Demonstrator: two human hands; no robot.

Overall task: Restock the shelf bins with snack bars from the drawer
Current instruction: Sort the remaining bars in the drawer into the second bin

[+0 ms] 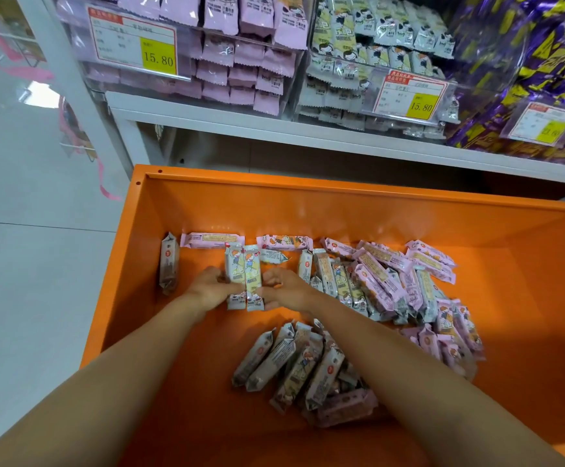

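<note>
Squarely between the two hands, a pair of cream bars lay side by side on the floor of the orange drawer, long edges touching, printed faces up. The left hand pressed in from one side and the right hand from the other, fingers curled against the wrappers, so both were clamped on the same pair.

Just beside the right hand sprawled a mixed heap of pink bars with cream ones among them, and nearer the person lay a second pile of greyish wrappers. A lone bar stood against the drawer's left wall.

Above, on the white shelf, sat a clear cream bin with a yellow price tag, a pink bin to its left and a purple bin to its right.

The risks looked plain. A grip from the sides alone on slick film could let the bars slide past each other or drop on the lift. Since flavours were jumbled in the drawer, a stray pink one gathered in would likely land in the wrong bin. The cream bin looked well filled, so bars dropped carelessly could spill over its front.
</note>
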